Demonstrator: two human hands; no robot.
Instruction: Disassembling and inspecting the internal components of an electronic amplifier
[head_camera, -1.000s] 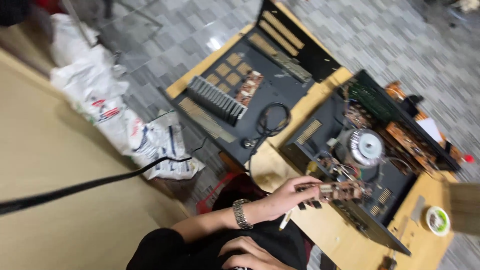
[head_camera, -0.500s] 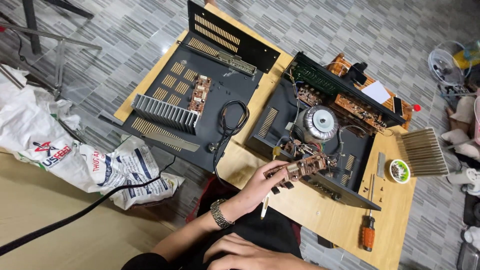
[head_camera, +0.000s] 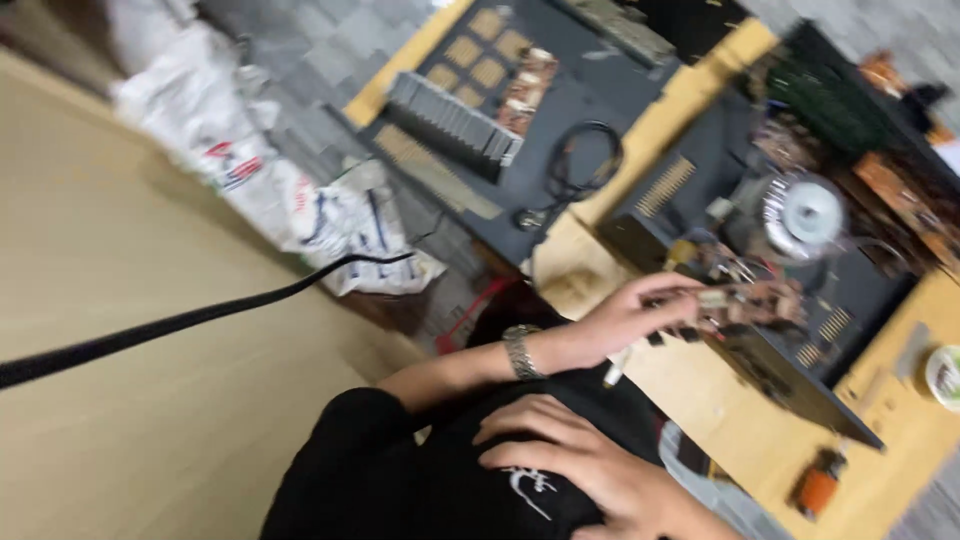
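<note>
One-handed work at yellow wooden table: left hand fingers pinched on small brown circuit board, raised over open black metal amplifier chassis just beyond, cover off; right hand spread empty on black-clothed lap.

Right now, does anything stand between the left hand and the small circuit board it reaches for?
Nothing visible: the left hand already has its fingers on the small circuit board, though blur hides the exact grip.

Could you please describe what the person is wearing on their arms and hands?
Both hands are bare, with no gloves or rings visible. The left hand has a silver metal-link wristwatch at the wrist, the forearm bare to a black sleeve. The right hand shows nothing worn.
</note>
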